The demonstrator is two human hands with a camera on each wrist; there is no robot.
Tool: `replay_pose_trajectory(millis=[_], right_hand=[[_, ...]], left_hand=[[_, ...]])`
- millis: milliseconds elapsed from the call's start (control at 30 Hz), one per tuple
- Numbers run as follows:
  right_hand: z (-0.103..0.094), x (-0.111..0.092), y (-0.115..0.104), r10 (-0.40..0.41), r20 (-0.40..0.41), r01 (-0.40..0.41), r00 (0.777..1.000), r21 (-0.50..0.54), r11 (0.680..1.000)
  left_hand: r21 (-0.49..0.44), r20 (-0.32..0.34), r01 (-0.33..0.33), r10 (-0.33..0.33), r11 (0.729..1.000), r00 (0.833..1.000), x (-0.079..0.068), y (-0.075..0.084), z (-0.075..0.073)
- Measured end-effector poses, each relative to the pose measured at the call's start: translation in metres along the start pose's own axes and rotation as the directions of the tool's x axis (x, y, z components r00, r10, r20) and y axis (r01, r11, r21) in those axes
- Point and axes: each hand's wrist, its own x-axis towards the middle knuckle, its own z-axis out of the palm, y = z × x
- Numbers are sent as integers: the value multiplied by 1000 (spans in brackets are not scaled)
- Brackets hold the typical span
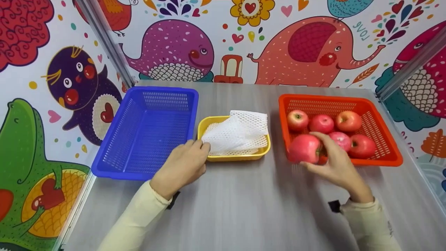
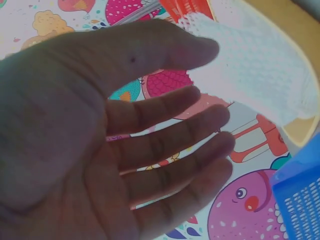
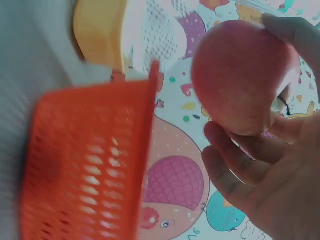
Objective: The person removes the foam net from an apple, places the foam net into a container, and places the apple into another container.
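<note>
My right hand (image 1: 336, 164) grips a red apple (image 1: 305, 149) between thumb and fingers, over the front left corner of the orange basket (image 1: 383, 162). In the right wrist view that apple (image 3: 240, 77) is held up beside the basket wall, its stem end towards the palm. My left hand (image 1: 184, 164) is at the left end of a small yellow basket (image 1: 240, 158), close to the white foam nets (image 1: 240, 134) heaped in it. Seen from the left wrist, the fingers (image 2: 170, 145) are loosely bent and apart from the thumb, with nothing held between them.
Several more apples (image 1: 348, 121) lie in the orange basket. A blue basket (image 1: 146, 136) with nothing in it stands at the left. All three baskets rest on a grey table (image 1: 240, 209), with cartoon-printed walls (image 1: 223, 35) behind and at both sides.
</note>
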Motion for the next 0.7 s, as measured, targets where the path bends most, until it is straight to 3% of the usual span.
replay_pose_trajectory(millis=[133, 300, 500, 700], right_hand=[[-13, 25, 14, 76, 109, -69, 991, -71, 995], [-15, 53, 35, 191, 283, -147, 940, -168, 975], [-5, 87, 54, 181, 450, -73, 874, -247, 966], [6, 110, 62, 255, 511, -105, 821, -304, 947]], left_hand=[[-48, 65, 21, -18, 999, 998, -9, 4, 2], [-93, 196, 77, -57, 993, 979, -16, 3, 4], [-108, 293, 124, -88, 986, 952, -18, 5, 6], [-124, 360, 155, -101, 980, 927, -21, 8, 6]])
